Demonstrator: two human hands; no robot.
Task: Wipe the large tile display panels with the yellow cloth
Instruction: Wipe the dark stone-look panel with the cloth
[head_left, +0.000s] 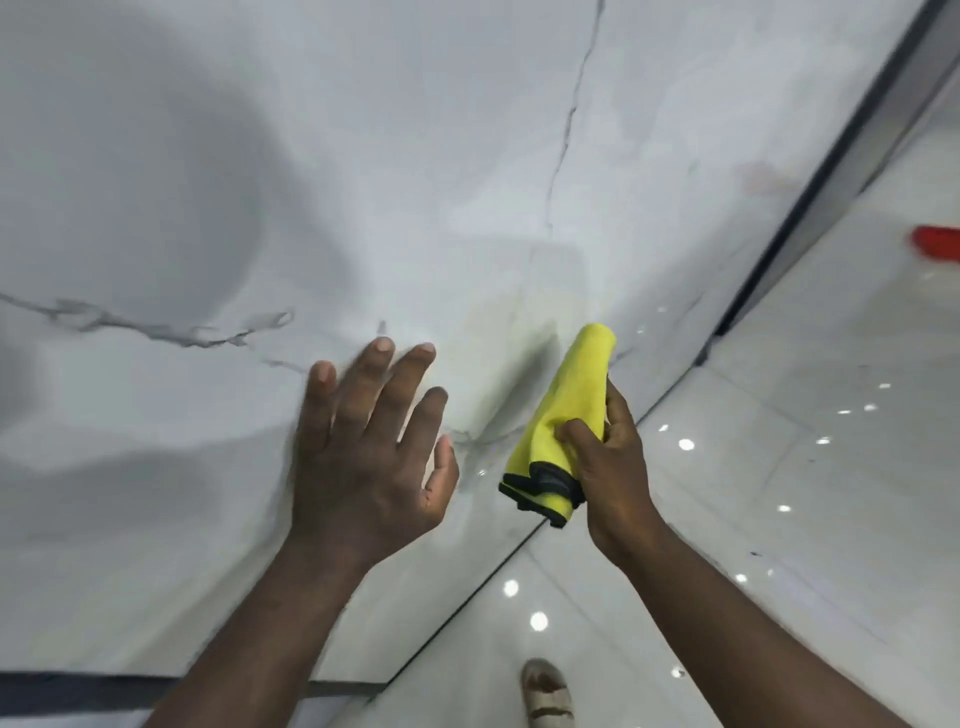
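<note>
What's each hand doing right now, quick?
Left hand: open, fingers spread, holding nothing.
Right hand: gripping the folded yellow cloth.

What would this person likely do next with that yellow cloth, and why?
Probably lay the yellow cloth flat against the tile panel and start a stroke. The right hand grips it folded and upright, not spread on the surface, while the left hand is open, holding nothing.

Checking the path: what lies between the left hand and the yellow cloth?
Head view: only bare tile panel lies between the left hand and the yellow cloth in the right hand.
</note>
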